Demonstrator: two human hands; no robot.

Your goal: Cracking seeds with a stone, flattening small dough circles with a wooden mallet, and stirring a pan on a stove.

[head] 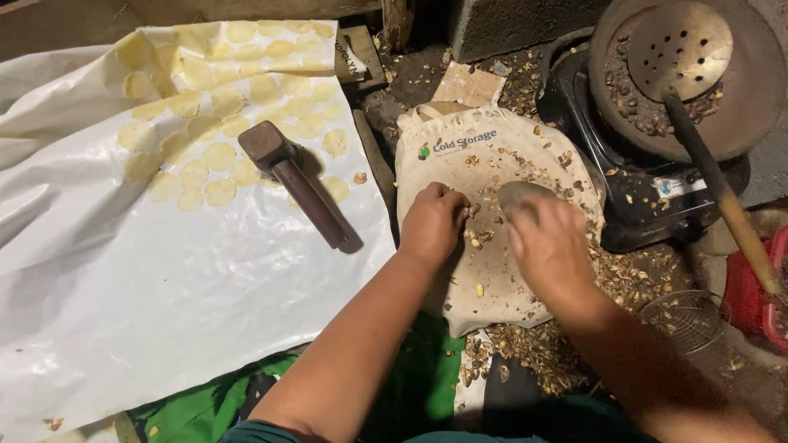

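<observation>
Nuts (474,239) and bits of shell lie scattered on the cloth bag (492,156) spread under my hands: my left hand (432,221) is curled with its fingertips pinching at the kernels, and my right hand (548,246) is closed over a smooth grey stone (519,193) just beside it. Broken shells (542,353) litter the floor around the bag, a heavy hammer (291,176) rests to the left on a white plastic sheet (164,295) dotted with flattened yellow discs (220,156), and a pan (681,82) with a perforated ladle (677,45) sits on a stove (648,197) to the right.
</observation>
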